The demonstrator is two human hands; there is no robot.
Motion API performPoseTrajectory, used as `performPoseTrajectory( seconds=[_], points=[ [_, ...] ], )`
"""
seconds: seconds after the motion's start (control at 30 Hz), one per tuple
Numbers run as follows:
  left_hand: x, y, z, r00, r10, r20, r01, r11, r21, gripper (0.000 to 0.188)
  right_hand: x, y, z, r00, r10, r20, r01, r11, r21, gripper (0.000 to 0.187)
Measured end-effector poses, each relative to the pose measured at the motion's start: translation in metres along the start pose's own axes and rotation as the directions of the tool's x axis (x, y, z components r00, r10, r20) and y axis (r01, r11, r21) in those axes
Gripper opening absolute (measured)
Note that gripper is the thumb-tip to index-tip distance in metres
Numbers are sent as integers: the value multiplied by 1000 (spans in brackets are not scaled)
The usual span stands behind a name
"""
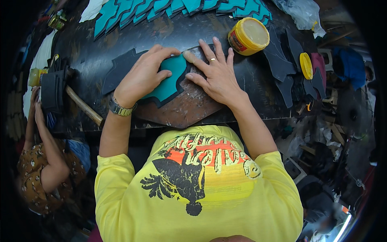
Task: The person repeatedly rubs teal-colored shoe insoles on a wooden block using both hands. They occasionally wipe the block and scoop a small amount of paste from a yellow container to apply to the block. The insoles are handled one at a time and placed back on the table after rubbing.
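Observation:
A teal cut panel with a black border [171, 86] lies on a worn brown board [189, 111] at the table's near edge. My left hand [145, 74] is bent over it, the thumb on the teal face and the index finger at its far edge; the other fingers are partly hidden. My right hand [219, 78] rests with fingers spread, its index fingertip at the panel's top right corner and its thumb beside the right edge. Just left of the panel, partly under my left hand, are dark cut pieces [117, 74].
Overlapping teal panels [193, 5] line the far side. An open yellow tub of pale paste [244, 38] stands beyond my right hand, its yellow lid [306, 65] farther right among black pieces [278, 60]. A wooden handle [84, 107] lies left. Another person's hands [37, 107] are at the left.

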State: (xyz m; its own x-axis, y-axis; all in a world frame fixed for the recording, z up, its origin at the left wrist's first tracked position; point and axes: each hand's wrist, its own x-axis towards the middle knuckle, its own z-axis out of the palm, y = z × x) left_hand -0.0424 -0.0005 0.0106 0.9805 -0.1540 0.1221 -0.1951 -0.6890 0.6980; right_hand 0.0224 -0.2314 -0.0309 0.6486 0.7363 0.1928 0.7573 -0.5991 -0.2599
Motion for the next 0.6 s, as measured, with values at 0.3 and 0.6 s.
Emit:
performPoseTrajectory(
  seconds=[0.3,0.6],
  points=[
    [-7,4,3,999,-29,-35,31,998,61,47,-14,-7,-11,997,-36,63,38,999,-39,56],
    [-3,1,1,999,-49,-2,49,999,20,43,-28,-28,-13,971,-212,109,208,977,48,53]
  ],
)
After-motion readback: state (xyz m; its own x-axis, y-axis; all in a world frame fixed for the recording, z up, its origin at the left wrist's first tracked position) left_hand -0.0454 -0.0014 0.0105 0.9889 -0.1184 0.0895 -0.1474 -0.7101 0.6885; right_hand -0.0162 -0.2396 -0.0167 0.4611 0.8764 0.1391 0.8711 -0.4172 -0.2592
